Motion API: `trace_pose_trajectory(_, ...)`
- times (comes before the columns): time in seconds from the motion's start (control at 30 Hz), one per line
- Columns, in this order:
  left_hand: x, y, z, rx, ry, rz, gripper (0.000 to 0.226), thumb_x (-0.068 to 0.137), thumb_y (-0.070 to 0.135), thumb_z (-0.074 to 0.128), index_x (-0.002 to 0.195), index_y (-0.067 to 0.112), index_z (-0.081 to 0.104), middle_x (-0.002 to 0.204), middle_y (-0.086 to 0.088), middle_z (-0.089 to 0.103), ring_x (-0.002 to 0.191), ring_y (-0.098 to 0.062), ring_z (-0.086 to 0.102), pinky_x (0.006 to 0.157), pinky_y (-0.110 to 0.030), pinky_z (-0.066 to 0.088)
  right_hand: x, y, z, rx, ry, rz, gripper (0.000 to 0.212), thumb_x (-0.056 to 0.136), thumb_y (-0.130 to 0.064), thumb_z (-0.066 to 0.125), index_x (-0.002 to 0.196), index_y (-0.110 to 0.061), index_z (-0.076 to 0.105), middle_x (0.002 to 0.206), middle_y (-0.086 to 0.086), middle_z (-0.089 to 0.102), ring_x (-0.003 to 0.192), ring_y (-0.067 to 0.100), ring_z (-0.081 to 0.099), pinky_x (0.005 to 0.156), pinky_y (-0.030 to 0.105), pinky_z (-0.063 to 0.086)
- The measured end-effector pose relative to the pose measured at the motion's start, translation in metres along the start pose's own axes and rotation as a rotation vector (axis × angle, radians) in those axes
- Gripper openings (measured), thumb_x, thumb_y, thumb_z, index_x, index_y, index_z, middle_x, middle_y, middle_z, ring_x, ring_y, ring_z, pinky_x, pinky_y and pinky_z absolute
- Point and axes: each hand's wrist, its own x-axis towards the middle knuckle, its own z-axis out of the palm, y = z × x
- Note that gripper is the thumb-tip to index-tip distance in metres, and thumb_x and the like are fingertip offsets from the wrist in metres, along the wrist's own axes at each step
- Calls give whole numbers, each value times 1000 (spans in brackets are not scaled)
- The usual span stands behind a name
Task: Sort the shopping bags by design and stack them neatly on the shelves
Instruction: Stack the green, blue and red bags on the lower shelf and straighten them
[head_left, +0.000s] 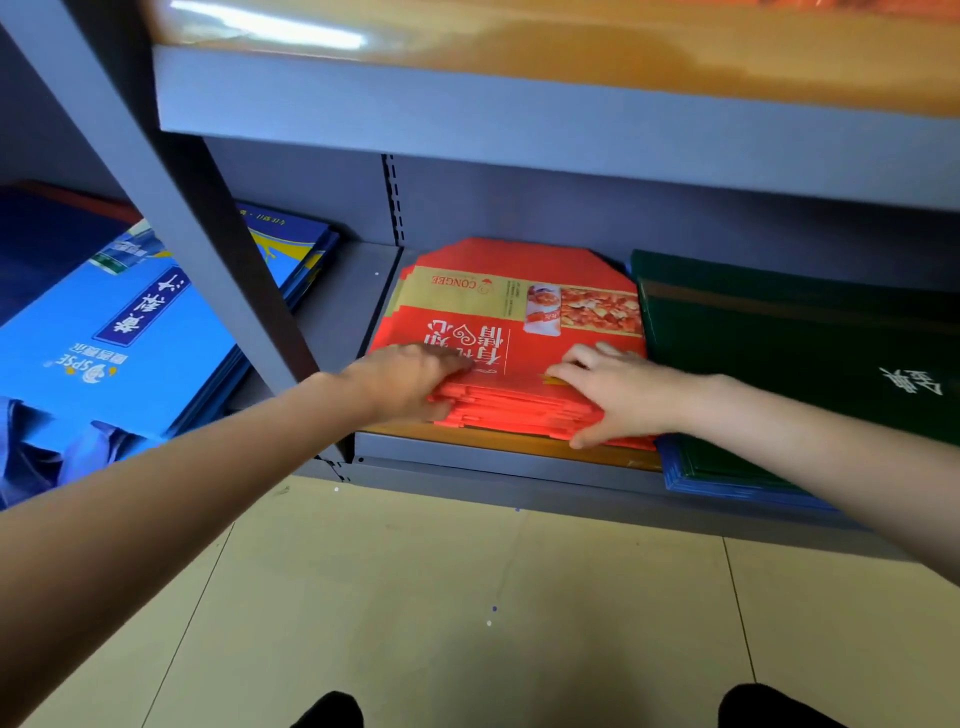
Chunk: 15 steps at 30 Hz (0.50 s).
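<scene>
Both hands hold the stack of red bags (511, 332) on the low shelf (498, 460). The left hand (410, 382) grips its near left corner. The right hand (615, 392) grips its near right edge. Green bags (789, 353) lie right of the right hand, blue bags (130, 343) left of the left hand.

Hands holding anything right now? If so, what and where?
Both grip the red bag stack at its near edge: left hand at the left corner, right hand at the right.
</scene>
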Motion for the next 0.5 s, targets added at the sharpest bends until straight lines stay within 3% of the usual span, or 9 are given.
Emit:
trace_pose_trajectory(0.1,7,-6,-9,-207,-124,-7,84,81,49,65,148,17,26,149,-4,35,135,-25,34,110,-38,31,5,11,-1,317,11,7,82,75,-58,67,143,-30,32,141,-5,28,134,17,25,112,39,27)
trace_pose_trajectory(0.2,13,0,-17,-257,-193,-59,94,74,60,67,149,26,21,153,-1,26,140,-27,23,113,-45,26,9,19,-5,508,-17,15,69,72,-55,69,133,-33,44,139,-6,32,130,13,32,110,29,28)
trace_pose_trajectory(0.37,22,3,-21,-172,-248,-146,102,72,66,63,150,36,5,159,1,-1,145,-31,-1,113,-60,14,17,17,-15,385,55,-28,58,75,-47,72,126,-26,54,134,-3,44,122,14,41,96,21,32)
trace_pose_trajectory(0.5,21,-4,-14,-241,-294,-239,108,68,72,61,148,42,-5,158,2,-12,144,-37,-10,112,-62,11,19,10,-15,338,38,-71,66,77,-49,70,135,-27,47,141,-4,38,130,15,35,106,26,30)
